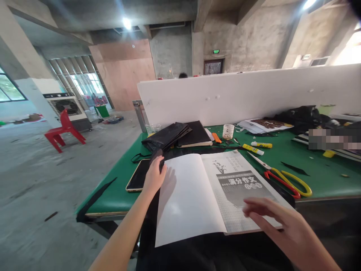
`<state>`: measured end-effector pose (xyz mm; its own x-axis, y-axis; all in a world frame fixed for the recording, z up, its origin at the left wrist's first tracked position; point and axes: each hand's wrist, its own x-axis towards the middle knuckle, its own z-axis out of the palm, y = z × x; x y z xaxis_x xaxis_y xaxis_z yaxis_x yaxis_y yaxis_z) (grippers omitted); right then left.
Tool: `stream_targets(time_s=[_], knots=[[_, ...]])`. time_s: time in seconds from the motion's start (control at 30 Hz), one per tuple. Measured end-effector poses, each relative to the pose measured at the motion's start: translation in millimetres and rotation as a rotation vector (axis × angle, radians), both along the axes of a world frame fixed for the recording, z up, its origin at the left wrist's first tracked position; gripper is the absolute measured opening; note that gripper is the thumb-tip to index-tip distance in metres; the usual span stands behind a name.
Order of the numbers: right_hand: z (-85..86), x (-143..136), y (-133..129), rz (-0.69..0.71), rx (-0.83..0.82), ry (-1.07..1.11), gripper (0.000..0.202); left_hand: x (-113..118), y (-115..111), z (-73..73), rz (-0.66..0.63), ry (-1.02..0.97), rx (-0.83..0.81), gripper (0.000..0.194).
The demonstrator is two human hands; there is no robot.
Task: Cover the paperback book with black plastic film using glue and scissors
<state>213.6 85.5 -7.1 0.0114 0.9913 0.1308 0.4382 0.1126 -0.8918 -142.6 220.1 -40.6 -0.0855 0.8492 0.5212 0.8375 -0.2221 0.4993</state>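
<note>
An open book (191, 192) lies in front of me on a black sheet (203, 254), its blank white left page beside a printed title page (242, 188). At the book's left edge, my left hand (155, 173) is closed, with a raised black edge of the sheet between its fingers. My right hand (284, 222) hovers at the lower right of the title page, fingers apart and holding nothing; whether it touches the paper is unclear. A phone (137, 177) rests left of my left hand. Right of the book are scissors (278, 175) with red and yellow handles.
The green table (124, 158) carries two glue sticks (253, 149), an orange cutter (216, 137), a clear jar (228, 131), a black-covered book (196, 135) and folded black material (166, 137). A white partition (242, 94) runs along the back. On the floor stands a red chair (64, 130).
</note>
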Motion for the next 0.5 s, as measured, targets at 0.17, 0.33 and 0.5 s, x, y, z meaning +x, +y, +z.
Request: stream_targets(time_s=[0.17,0.33,0.5], knots=[[29.5,-40.0,44.4,0.353,0.178,-0.418,0.048,-6.1,-85.7,19.1,0.16,-0.283,-0.003,0.033],[27.8,-71.9,93.2,0.523,0.164,-0.625,0.062,-16.4,-152.7,-22.6,0.44,-0.37,-0.322,0.038],[5.3,-98.5,136.7,0.539,0.154,-0.836,0.071,-21.7,-163.2,-69.9,0.37,-0.628,-0.424,0.048]])
